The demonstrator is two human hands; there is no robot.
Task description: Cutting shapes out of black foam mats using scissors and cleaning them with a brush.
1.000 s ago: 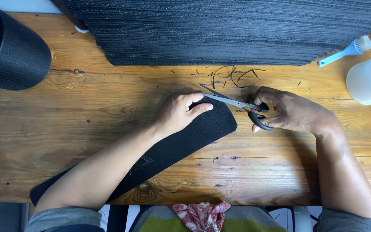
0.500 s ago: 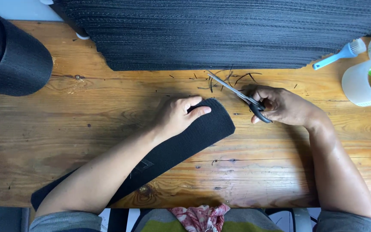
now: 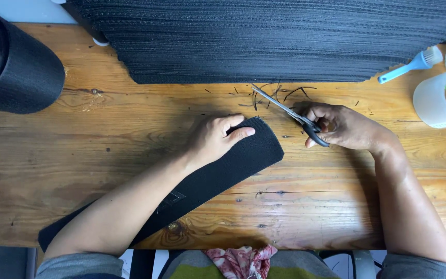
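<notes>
Left hand (image 3: 217,138): flat, fingers together, pressing black strip (image 3: 233,165) | Right hand (image 3: 344,126): gripping scissors (image 3: 285,111), blades shut, right of strip | Step: trimming rounded end; next likely needs blades reopened at edge

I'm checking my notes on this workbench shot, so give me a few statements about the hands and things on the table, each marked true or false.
1. The right hand holds scissors. True.
2. The left hand rests on a black fabric strip. True.
3. The scissors are cutting the strip. False: their blades lie clear of it, above its rounded end.
4. A black roll lies at the table's right. False: at its left.
5. A blue-handled brush lies at the right. True.
</notes>
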